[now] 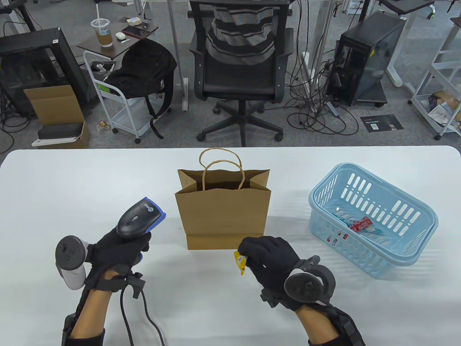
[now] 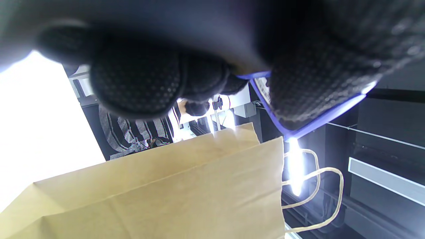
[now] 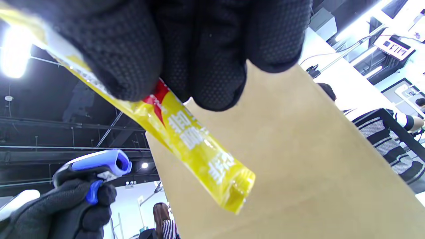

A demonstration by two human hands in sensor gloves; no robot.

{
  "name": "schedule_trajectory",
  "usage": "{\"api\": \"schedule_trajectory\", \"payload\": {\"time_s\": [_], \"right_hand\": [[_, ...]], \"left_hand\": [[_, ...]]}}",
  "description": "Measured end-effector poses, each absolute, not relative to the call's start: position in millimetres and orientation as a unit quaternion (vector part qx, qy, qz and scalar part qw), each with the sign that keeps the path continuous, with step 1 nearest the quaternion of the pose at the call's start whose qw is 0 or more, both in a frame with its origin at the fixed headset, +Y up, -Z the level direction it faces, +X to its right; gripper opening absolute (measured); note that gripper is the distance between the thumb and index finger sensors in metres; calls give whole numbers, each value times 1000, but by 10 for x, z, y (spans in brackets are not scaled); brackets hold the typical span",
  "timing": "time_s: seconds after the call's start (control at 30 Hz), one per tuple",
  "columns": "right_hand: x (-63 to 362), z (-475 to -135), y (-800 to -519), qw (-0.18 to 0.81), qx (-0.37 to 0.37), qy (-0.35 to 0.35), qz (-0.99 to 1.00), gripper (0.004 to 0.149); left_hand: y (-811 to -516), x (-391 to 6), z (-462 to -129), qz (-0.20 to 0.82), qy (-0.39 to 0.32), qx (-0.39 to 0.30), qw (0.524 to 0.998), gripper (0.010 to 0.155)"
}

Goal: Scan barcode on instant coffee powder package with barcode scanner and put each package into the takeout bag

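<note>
The left hand (image 1: 120,248) is holding the barcode scanner (image 1: 139,218) by its handle, its grip wrapped fully around it, and the scanner head is pointing up and to the right, toward the takeout bag (image 1: 223,212). The right hand (image 1: 270,259) is pinching a yellow coffee stick (image 1: 240,263) between thumb and fingers, just in front of the lower right corner of the bag. In the right wrist view the free end of the stick (image 3: 199,159) is hanging down past the fingertips (image 3: 215,83). The bag is standing upright and open in the middle of the white surface (image 1: 72,187). At the right, the blue basket (image 1: 374,216) is holding more packages (image 1: 360,225).
</note>
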State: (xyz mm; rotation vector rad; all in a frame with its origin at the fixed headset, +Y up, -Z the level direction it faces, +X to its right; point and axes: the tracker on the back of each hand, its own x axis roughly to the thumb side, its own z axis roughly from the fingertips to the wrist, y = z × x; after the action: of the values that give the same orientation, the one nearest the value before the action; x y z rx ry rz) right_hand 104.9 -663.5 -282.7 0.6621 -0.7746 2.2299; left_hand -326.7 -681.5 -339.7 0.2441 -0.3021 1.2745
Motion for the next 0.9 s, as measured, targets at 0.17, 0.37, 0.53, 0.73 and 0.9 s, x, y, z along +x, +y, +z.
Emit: {"api": "schedule_trajectory", "payload": {"time_s": [0.17, 0.37, 0.53, 0.73, 0.9], "right_hand": [[1064, -2824, -6355, 354, 247, -311, 847, 40], [1029, -2864, -5794, 355, 246, -354, 829, 40], [1035, -2929, -5452, 350, 245, -370, 825, 40], [1152, -3029, -5249, 365, 200, -393, 820, 40], [1288, -3178, -5281, 393, 148, -392, 818, 40]], "left_hand": [[-6833, -3261, -3411, 592, -141, 105, 787, 51], [-6819, -3278, -3410, 600, -142, 106, 780, 51], [-6810, -3289, -3409, 600, -145, 109, 779, 51], [-6801, -3296, -3403, 605, -145, 110, 775, 51], [-6794, -3293, -3398, 606, -146, 110, 774, 51]]}}
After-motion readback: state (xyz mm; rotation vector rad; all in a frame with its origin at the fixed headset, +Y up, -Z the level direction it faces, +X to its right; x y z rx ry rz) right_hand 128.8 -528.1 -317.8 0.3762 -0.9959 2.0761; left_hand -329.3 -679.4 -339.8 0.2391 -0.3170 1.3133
